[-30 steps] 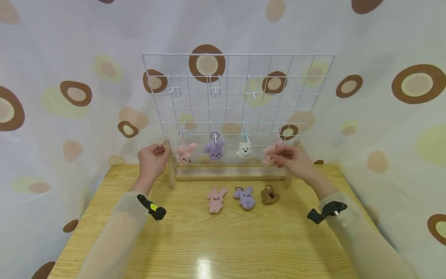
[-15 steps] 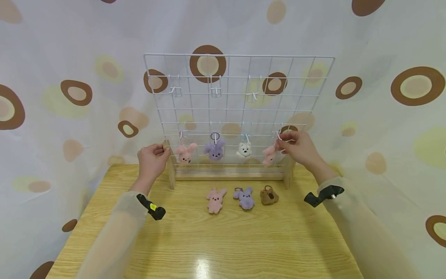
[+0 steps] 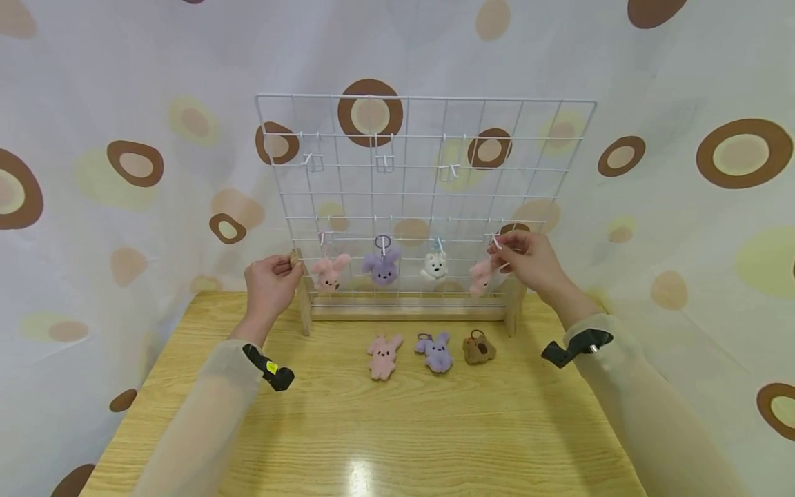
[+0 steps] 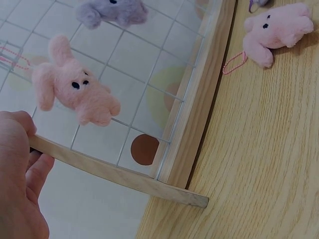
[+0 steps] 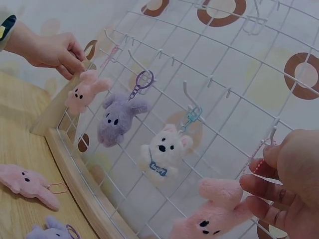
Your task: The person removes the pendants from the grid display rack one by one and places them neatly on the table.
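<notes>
My left hand (image 3: 270, 284) grips the top of the left wooden upright (image 4: 117, 172) of a white wire grid rack (image 3: 404, 195). At the rack's right end, my right hand (image 3: 533, 261) pinches the pink bead chain (image 5: 259, 153) of a pink plush bunny keychain (image 5: 214, 214) by a white hook (image 5: 273, 133). The bunny hangs below these fingers, against the grid. Along the same row hang another pink bunny keychain (image 3: 330, 273), a purple plush keychain (image 3: 382, 268) and a white plush dog keychain (image 3: 436, 266). The right upright is partly hidden by my right hand.
On the wooden table (image 3: 397, 428) before the rack lie a pink bunny keychain (image 3: 383, 357), a purple one (image 3: 436, 353) and a brown plush keychain (image 3: 479, 349). Higher on the grid are three bare white hooks (image 3: 384, 163). Patterned cloth (image 3: 671, 83) stands behind.
My right hand has gone from the bunny's body up to its chain beside the hook, and the bunny now hangs below it. The left hand has stayed on the upright.
</notes>
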The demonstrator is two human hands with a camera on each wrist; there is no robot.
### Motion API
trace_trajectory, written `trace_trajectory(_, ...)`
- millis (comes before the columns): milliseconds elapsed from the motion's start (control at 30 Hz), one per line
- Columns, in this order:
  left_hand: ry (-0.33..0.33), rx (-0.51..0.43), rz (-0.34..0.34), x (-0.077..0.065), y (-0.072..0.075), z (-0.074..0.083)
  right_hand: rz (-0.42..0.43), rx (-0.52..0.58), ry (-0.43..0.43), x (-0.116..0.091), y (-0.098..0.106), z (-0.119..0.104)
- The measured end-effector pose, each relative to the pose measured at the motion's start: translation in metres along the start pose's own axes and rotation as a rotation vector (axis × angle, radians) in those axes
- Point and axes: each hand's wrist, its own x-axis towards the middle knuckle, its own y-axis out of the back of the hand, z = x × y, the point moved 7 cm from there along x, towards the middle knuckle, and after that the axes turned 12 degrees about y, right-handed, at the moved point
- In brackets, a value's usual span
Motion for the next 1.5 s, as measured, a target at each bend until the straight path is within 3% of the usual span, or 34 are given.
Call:
trace_trajectory(567,0.012,0.011,-0.006,0.000,0.000,0.000,0.007,0.001,0.060,-0.013,0.008,-0.022)
trace_trajectory(767,0.008,0.007,-0.006,-0.001,0.000,0.000,0.007,0.070,0.062,-0.020,0.007,-0.033)
trace_trajectory(1033,0.009,-0.006,-0.008,-0.002,-0.001,0.001,-0.077,0.085,0.026,-0.032,-0.003,-0.046)
trace_trajectory(1500,0.030,-0.015,-0.020,-0.002,-0.001,-0.001,-0.142,0.022,0.092,-0.042,-0.025,-0.056)
